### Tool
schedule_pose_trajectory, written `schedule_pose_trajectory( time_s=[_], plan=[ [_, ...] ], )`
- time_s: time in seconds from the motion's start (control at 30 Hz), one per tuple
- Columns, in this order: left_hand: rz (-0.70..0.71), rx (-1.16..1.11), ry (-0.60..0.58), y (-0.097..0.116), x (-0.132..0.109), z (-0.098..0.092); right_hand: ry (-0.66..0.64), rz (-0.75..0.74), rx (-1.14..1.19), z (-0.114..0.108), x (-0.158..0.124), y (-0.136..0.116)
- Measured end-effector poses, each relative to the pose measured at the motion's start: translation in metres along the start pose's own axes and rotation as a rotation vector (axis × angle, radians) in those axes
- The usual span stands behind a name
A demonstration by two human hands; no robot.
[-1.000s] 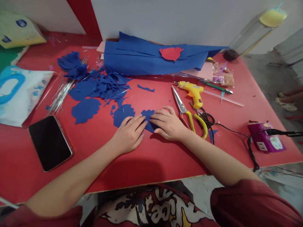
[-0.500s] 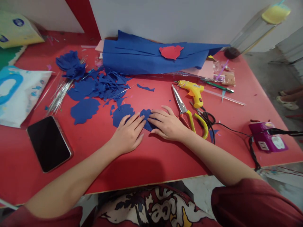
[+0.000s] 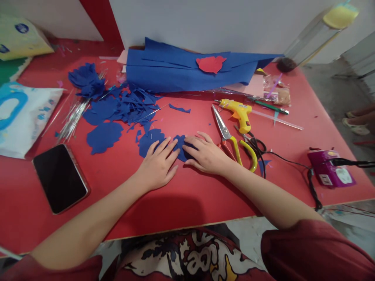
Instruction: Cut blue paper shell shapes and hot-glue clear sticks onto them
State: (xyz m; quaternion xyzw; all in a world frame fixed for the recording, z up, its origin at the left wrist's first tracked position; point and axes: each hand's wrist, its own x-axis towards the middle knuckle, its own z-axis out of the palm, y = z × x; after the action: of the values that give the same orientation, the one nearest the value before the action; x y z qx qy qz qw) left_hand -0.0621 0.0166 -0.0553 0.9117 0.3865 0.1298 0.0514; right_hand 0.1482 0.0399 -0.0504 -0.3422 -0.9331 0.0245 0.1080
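Red tabletop spreads before us, up against a pale wall. At its left we have a white soft pack with a blue oval ring, contents hidden, and behind that a yellow packet. At the far right corner stands a tall clear container with a yellow top and something dark at its foot; nearer, a clear plastic bag shows something brown inside. Past the right edge we see gray floor. Under our fingers, near the middle, lies a blue piece, flat and matte, its upper edge scalloped, its right part hidden. Our right hand lies over it, palm down, fingers outstretched; our left hand, fingers likewise extended, meets its left side and overlaps a rounded blue cut-out. Yellow-handled scissors lie just beside our right hand.
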Motion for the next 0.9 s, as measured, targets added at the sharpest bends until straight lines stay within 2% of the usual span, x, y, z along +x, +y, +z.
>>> schedule_pose_trajectory(
  time_s=[0.17,0.4,0.57,0.9],
  plan=[
    [-0.003,0.012,0.007,0.0003,-0.0003,0.0008,-0.005,0.006,-0.004,0.0001,-0.0004,-0.0004],
    [-0.065,0.038,0.059,0.002,-0.0022,0.0004,0.162,0.122,0.064,-0.0022,-0.0046,0.0059],
    [-0.057,0.056,0.074,0.0032,-0.0018,-0.0011,0.126,0.046,0.078,-0.0037,-0.0038,0.0054],
    [-0.021,-0.008,-0.04,0.003,0.0012,-0.0026,0.049,0.053,0.078,-0.0011,-0.0011,0.002]
  ],
)
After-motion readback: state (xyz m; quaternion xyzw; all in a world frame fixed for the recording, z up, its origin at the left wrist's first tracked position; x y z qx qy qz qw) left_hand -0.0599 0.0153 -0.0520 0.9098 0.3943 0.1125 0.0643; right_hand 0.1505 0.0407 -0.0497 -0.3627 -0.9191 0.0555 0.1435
